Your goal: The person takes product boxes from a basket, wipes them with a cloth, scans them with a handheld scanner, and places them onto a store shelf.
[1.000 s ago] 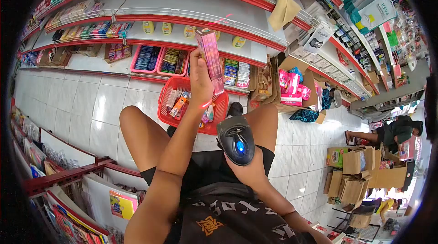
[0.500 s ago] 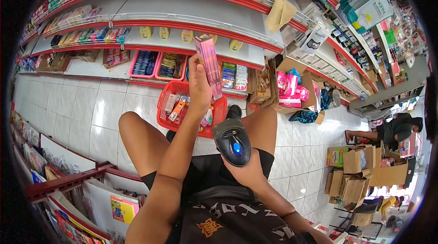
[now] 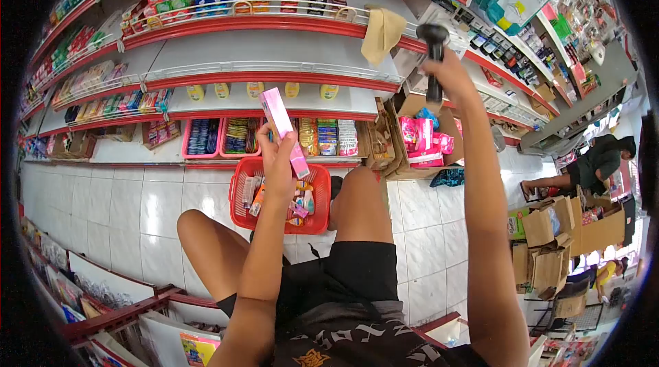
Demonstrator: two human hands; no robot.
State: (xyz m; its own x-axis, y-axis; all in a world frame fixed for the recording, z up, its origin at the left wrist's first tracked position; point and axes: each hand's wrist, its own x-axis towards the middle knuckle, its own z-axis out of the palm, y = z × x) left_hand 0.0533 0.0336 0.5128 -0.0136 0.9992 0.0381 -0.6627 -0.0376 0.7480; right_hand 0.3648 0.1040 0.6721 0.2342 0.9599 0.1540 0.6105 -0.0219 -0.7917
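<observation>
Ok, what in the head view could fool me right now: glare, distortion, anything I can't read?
Head view: strong fisheye, shelves bowed, black corners; white glare patches on the floor tiles; right edge washed out by bright light; any print on the pink box unreadable; scanner dark, its fine detail lost.
</observation>
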